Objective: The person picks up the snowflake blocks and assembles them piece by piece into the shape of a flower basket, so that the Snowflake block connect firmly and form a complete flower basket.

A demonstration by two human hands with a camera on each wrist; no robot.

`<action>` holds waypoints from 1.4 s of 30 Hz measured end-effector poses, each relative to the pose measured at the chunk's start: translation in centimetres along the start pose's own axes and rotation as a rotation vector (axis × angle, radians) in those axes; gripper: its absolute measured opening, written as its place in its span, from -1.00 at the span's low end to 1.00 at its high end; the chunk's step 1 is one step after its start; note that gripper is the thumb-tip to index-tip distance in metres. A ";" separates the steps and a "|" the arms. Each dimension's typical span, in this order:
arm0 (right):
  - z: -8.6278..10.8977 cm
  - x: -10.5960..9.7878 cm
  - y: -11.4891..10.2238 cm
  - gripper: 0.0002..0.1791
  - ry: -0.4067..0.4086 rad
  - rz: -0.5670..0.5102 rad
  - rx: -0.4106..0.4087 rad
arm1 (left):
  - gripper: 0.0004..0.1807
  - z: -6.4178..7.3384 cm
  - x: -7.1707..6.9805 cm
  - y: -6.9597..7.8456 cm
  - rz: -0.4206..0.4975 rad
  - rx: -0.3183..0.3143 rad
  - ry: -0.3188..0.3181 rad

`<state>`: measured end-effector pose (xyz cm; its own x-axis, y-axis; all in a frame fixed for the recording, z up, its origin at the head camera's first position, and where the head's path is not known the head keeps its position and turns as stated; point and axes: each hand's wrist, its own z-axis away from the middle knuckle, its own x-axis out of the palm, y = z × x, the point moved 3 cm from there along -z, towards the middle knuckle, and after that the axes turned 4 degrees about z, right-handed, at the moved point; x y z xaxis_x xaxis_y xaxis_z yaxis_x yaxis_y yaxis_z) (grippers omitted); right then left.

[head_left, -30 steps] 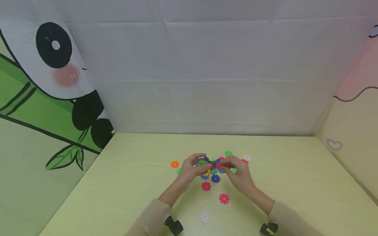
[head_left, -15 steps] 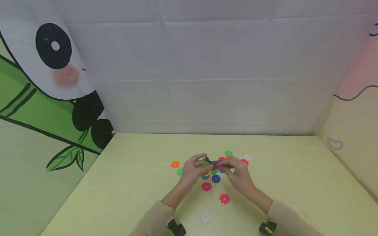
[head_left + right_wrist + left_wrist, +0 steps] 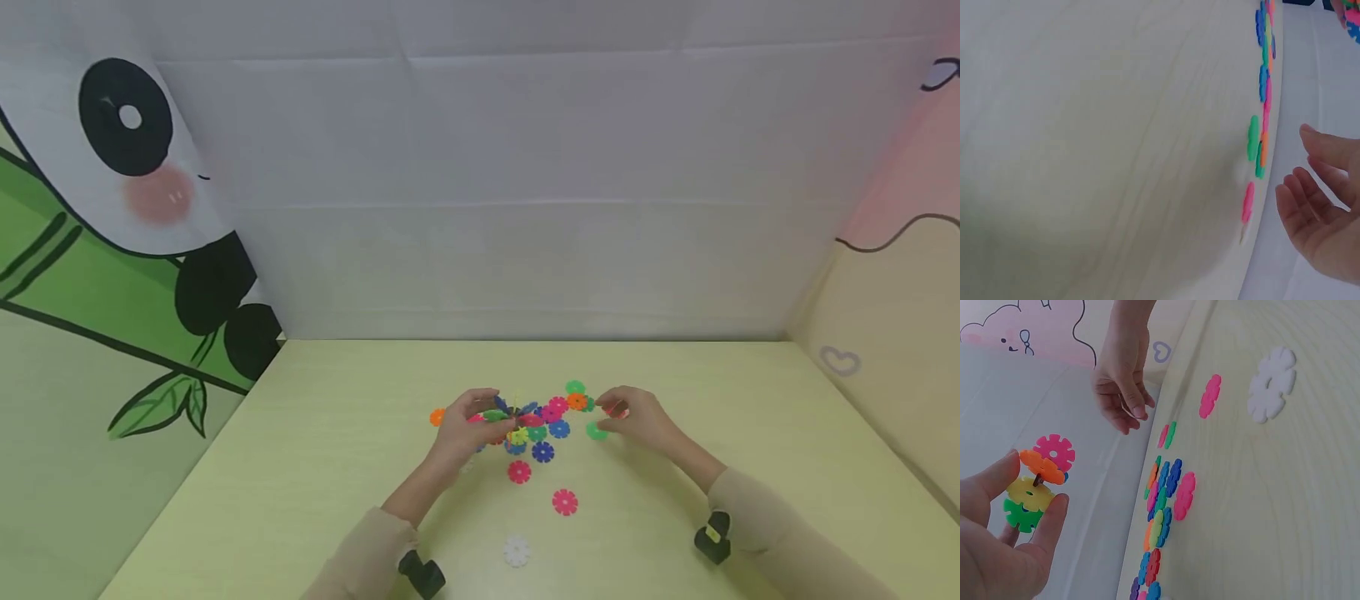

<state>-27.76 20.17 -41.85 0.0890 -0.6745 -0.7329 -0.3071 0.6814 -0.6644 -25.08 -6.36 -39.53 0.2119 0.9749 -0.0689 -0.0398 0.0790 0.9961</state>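
My left hand grips a small cluster of slotted plastic discs between thumb and fingers, above the table. In the left wrist view a yellow disc, an orange disc, a green disc and a pink disc of this cluster show, joined at angles. My right hand is apart from the cluster, to its right, with bent, relaxed fingers and nothing between them. A loose green disc lies near its fingertips. In the right wrist view its thumb and fingers stand apart.
Several loose discs of many colours lie below and between the hands, among them an orange disc and a dark blue disc. Closer to me lie a pink disc and a white disc. A white cloth backdrop stands behind the table.
My right hand has let go of the pink disc at the cluster and moved right, over the loose discs. The left hand has shifted slightly left, still holding the cluster.
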 end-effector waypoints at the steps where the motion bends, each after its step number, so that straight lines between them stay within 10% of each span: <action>1: -0.2 -0.1 0.6 -0.67 -0.030 -0.008 0.016 | -0.43 -0.3 -0.2 -0.5 -0.001 -0.001 0.000; 10: -1.4 1.1 3.9 -0.64 -0.218 -0.012 0.058 | -0.39 -1.2 -0.9 -2.3 0.015 -0.006 -0.019; 26: -1.7 1.9 2.8 -0.72 -0.178 0.065 -0.023 | -0.42 -1.2 -0.4 -2.6 -0.012 -0.018 -0.011; 32: -0.7 2.1 0.9 -0.79 -0.058 0.030 -0.115 | -0.40 -1.3 0.1 -2.1 0.053 -0.018 0.016; 42: 1.7 3.1 -7.0 -0.76 0.371 -0.144 -0.364 | -0.36 -1.4 1.2 -1.3 0.098 0.023 0.112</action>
<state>-23.77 13.78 -39.75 -0.1660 -0.8541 -0.4929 -0.6307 0.4762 -0.6127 -26.10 -5.04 -40.99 0.0973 0.9950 0.0245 -0.0320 -0.0215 0.9993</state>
